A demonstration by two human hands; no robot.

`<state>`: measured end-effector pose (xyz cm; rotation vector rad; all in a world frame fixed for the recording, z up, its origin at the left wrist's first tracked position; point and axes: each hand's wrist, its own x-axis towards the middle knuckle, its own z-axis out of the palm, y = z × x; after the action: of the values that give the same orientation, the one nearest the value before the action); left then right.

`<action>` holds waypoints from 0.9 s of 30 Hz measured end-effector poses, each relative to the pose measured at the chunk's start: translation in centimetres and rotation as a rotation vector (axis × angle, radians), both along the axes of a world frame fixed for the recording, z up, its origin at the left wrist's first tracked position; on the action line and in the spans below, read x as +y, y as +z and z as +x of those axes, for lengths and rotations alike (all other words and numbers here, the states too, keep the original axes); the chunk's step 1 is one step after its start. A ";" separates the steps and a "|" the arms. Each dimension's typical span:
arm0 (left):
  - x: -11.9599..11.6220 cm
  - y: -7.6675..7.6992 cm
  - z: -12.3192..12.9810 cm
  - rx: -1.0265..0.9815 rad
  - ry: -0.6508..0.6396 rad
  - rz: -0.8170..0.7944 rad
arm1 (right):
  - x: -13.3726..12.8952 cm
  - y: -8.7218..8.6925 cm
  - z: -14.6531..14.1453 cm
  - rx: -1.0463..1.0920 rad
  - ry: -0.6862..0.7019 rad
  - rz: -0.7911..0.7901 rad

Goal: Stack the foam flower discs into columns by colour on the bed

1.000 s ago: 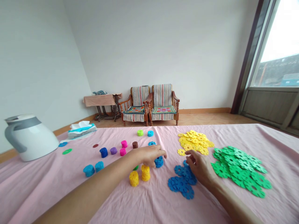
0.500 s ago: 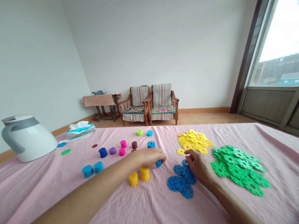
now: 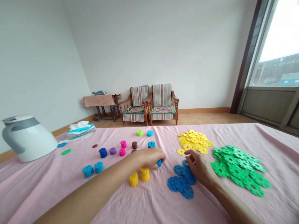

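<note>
My left hand [image 3: 153, 158] reaches across from the left, its fingers curled down around a small stack of blue flower-shaped discs [image 3: 159, 163]. Another blue stack [image 3: 151, 144] stands just beyond it, and two yellow stacks [image 3: 145, 174] are on its near side. My right hand [image 3: 197, 163] hovers at the edge of a loose pile of blue flower discs [image 3: 181, 183]. Its thumb and forefinger are bent and slightly apart, with nothing visible between them. A yellow disc pile [image 3: 193, 140] lies just past its fingertips, and a green disc pile [image 3: 239, 168] is to its right.
On the pink cloth [image 3: 116, 202] stand more short stacks: pink [image 3: 122, 151], purple [image 3: 112, 151], dark blue [image 3: 102, 152], light blue [image 3: 88, 171], brown [image 3: 134, 145] and lime [image 3: 139, 133]. A white jug [image 3: 35, 140] and a tissue box [image 3: 81, 130] are at left.
Almost nothing differs. My left hand has shifted very slightly over the blue stack; the right hand keeps its place by the blue pile.
</note>
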<state>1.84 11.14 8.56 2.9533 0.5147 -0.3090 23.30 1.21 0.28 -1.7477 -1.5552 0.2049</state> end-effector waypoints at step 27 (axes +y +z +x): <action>0.5 0.8 -0.7 -0.009 0.042 0.078 | -0.2 0.8 0.3 -0.065 0.010 0.034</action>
<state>1.18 11.69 9.40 3.0124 0.6008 -0.2779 23.59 1.03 1.10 -1.7363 -1.6044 0.1271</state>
